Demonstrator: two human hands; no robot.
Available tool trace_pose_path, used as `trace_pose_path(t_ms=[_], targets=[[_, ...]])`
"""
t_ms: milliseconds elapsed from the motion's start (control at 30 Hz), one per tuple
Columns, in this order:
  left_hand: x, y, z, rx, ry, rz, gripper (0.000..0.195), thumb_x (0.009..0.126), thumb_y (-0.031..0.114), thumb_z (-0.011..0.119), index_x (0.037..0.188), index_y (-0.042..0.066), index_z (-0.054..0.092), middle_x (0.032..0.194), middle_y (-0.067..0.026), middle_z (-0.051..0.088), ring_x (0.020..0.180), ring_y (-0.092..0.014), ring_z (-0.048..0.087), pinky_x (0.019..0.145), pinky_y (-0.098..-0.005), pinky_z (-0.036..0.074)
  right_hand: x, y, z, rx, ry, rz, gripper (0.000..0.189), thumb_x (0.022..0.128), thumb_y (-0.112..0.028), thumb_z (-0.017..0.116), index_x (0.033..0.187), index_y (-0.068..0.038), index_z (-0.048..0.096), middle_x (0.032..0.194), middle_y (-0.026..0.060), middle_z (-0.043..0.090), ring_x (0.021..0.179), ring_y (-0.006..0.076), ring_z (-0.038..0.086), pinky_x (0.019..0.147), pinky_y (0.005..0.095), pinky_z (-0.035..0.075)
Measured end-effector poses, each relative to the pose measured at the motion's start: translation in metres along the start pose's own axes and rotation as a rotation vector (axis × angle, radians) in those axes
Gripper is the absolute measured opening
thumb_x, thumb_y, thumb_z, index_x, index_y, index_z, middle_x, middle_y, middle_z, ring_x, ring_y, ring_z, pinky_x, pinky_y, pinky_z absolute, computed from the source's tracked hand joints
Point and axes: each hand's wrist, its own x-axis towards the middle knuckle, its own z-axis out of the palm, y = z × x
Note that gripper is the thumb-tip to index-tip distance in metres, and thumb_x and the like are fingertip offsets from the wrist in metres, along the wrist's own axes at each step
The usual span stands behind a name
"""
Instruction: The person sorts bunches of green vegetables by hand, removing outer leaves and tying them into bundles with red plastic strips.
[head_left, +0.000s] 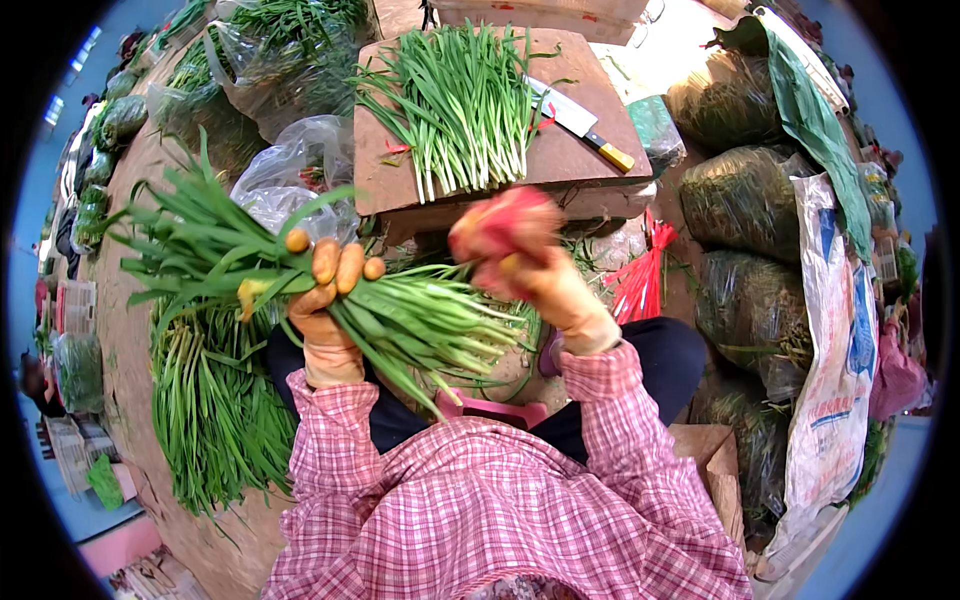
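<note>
My left hand (330, 300), in an orange glove, grips a bunch of green leafy stalks (420, 315), their cut ends towards the right. My right hand (555, 277), also gloved, is blurred near those ends, with a blurred red cloth-like thing (510, 232) at its fingers; whether it is held or worn cannot be told. Beyond the hands, a row of similar stalks with pale ends (465, 112) lies on a brown board (382, 180). A cleaver (570, 112) with a black and yellow handle rests beside it, near red ties. A larger heap of stalks (217, 405) lies left of my knee.
Red plastic strips (645, 270) hang right of the board. Wrapped bundles of greens (742, 202) are stacked at the right beside a white woven sack (825, 360). Clear plastic bags (315, 157) stand at the left. A pink stool (510, 411) is partly visible below me.
</note>
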Motion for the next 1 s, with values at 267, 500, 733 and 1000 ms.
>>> trace_pose_path(t_ms=[267,500,733,1000], targets=[[0.012,0.038,-0.021,0.1,0.193,0.159,0.052,0.076,-0.01,0.061,0.122,0.016,0.059,0.094,0.0006,0.056,0.09,-0.017,0.055,0.097,-0.0401,0.045,-0.027,0.007,-0.045,0.259,0.216,0.065,0.035,0.094,-0.017,0.06,0.127,-0.006,0.058,0.109,0.0082,0.067,0.074,0.0144,0.066,0.061,0.0256,0.054],[0.011,0.014,-0.04,0.224,0.553,0.08,0.056,0.073,-0.009,0.059,0.122,0.018,0.059,0.092,-0.0029,0.062,0.085,-0.022,0.06,0.093,-0.0445,0.049,-0.013,0.035,0.006,-0.464,0.365,0.293,0.026,0.084,-0.016,0.073,0.106,-0.001,0.07,0.088,0.006,0.068,0.081,0.0141,0.062,0.076,0.0264,0.051],[0.03,0.027,-0.043,0.191,1.069,0.154,0.033,0.081,-0.006,0.054,0.11,0.006,0.063,0.097,-0.0075,0.065,0.088,-0.025,0.063,0.09,-0.0463,0.054,-0.008,0.03,0.019,-1.018,0.058,-0.89,0.048,0.063,-0.001,0.075,0.11,-0.005,0.066,0.089,0.0098,0.064,0.078,0.0318,0.062,0.071,0.0421,0.05],[0.011,0.029,-0.041,0.117,0.575,-0.176,0.027,0.088,0.002,0.063,0.114,0.007,0.063,0.101,-0.0096,0.068,0.101,-0.029,0.064,0.095,-0.0537,0.051,-0.015,0.028,0.019,-0.3,0.278,0.063,0.029,0.075,-0.001,0.079,0.1,-0.001,0.064,0.085,0.0028,0.067,0.073,0.0098,0.06,0.067,0.0251,0.05]])
